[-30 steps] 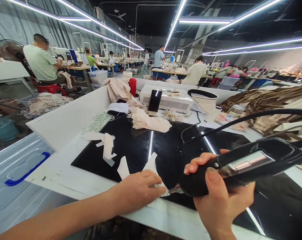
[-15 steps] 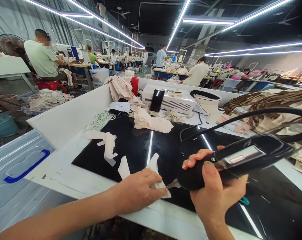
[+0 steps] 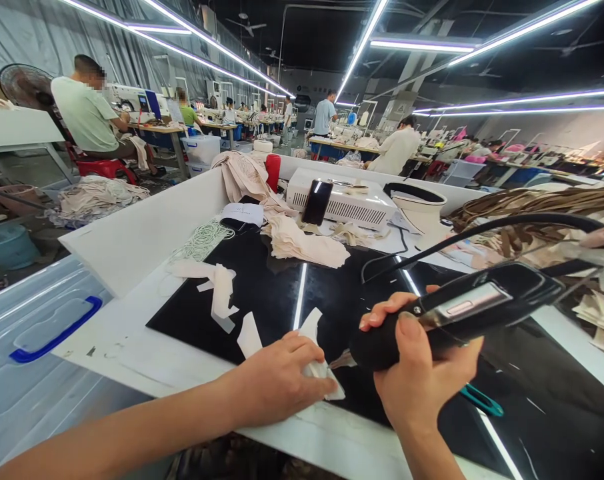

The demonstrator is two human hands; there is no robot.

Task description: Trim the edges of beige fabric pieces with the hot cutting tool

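Note:
My left hand [image 3: 287,379] presses a white fabric piece [image 3: 311,325] against the near edge of a glossy black board [image 3: 267,287], its fingers closed on the cloth. Held in my right hand [image 3: 422,373] is a black corded handheld tool [image 3: 462,310] with a metal plate on its side. The tool's narrow tip [image 3: 343,361] points left, close to the fabric under my left fingers. Another white piece [image 3: 249,337] lies just left of my left hand, and more white strips [image 3: 222,297] rest farther left. A teal tool [image 3: 483,400] lies right of my right wrist.
Beige fabric pieces [image 3: 302,240], a phone [image 3: 317,202], a white vented box [image 3: 349,200] and green cord [image 3: 205,240] lie toward the back. A black cable [image 3: 507,223] arches on the right. A clear bin [image 3: 32,333] stands left. Several people sit or stand beyond.
My right hand has shifted slightly left with the black tool, uncovering more of the teal tool. My left hand stays on the white fabric. The view has moved slightly.

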